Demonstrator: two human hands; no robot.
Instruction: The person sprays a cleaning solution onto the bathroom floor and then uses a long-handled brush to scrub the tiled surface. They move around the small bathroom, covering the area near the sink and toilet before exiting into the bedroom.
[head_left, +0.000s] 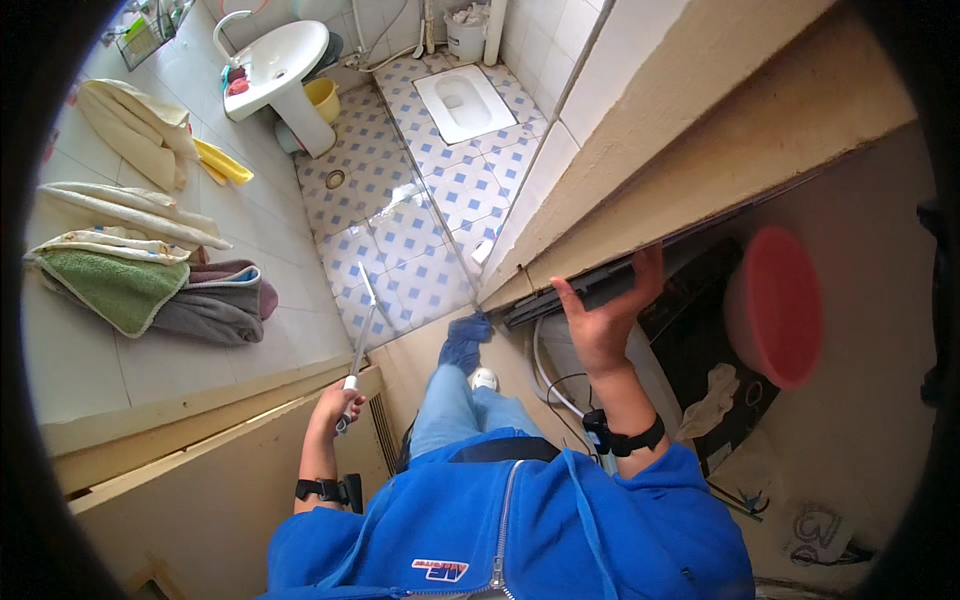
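The left fingers (pixel 353 401) hide part of the tool's white handle (pixel 350 383); the sink pedestal (pixel 304 122) partly covers the yellow bucket (pixel 323 97). A white object (pixel 483 251) at the tiled floor's (pixel 370 240) right edge is too small to identify.

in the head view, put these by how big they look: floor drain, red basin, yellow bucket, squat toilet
Largest to smallest, as they look:
1. Red basin
2. Squat toilet
3. Yellow bucket
4. Floor drain
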